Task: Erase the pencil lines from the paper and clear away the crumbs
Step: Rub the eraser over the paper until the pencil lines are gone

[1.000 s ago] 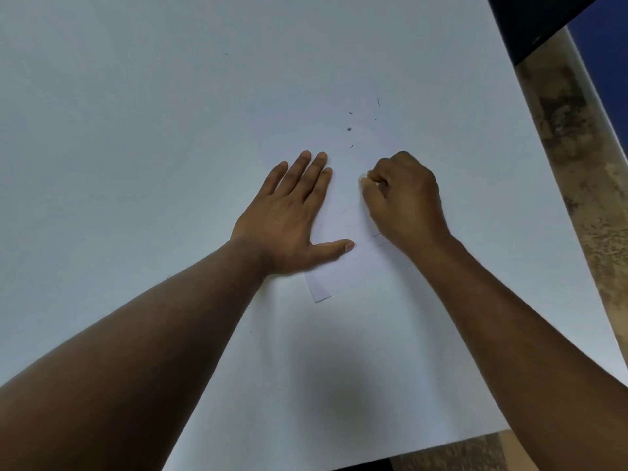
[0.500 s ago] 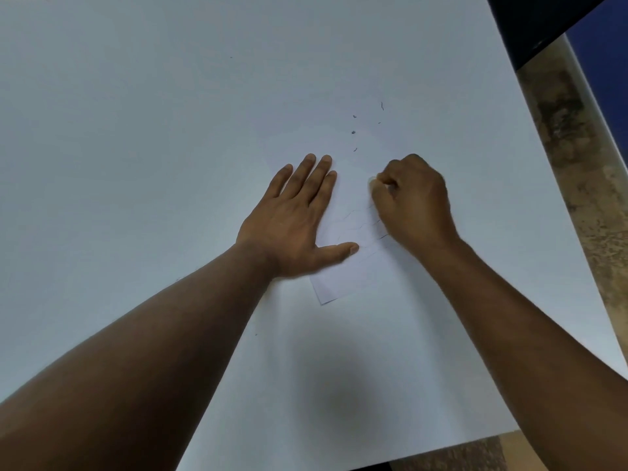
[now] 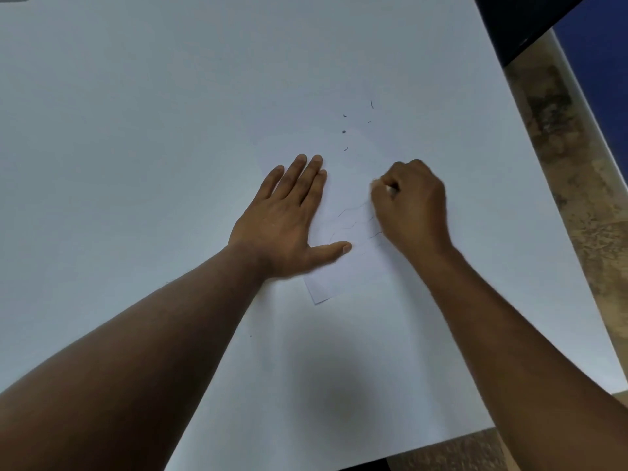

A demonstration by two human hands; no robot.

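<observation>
A small white sheet of paper [image 3: 343, 202] lies on the white table [image 3: 136, 130]. Thin wavy pencil lines [image 3: 353, 219] cross its middle. My left hand [image 3: 289, 219] rests flat on the paper's left side, fingers spread and thumb out, holding nothing. My right hand [image 3: 411, 205] is closed in a fist at the paper's right edge, pinching a small pale eraser [image 3: 390, 189] that barely shows between the fingers. Several dark eraser crumbs [image 3: 344, 132] lie beyond the paper's far end.
The table's right edge runs diagonally past a mottled brown floor [image 3: 560, 147]. A dark object [image 3: 520, 18] sits at the top right corner, with a blue surface [image 3: 601, 62] beside it. A tiny speck [image 3: 250, 335] lies near my left forearm.
My right hand has slid to the right along the paper, uncovering more of the wavy pencil lines. My left hand stays pressed flat in place.
</observation>
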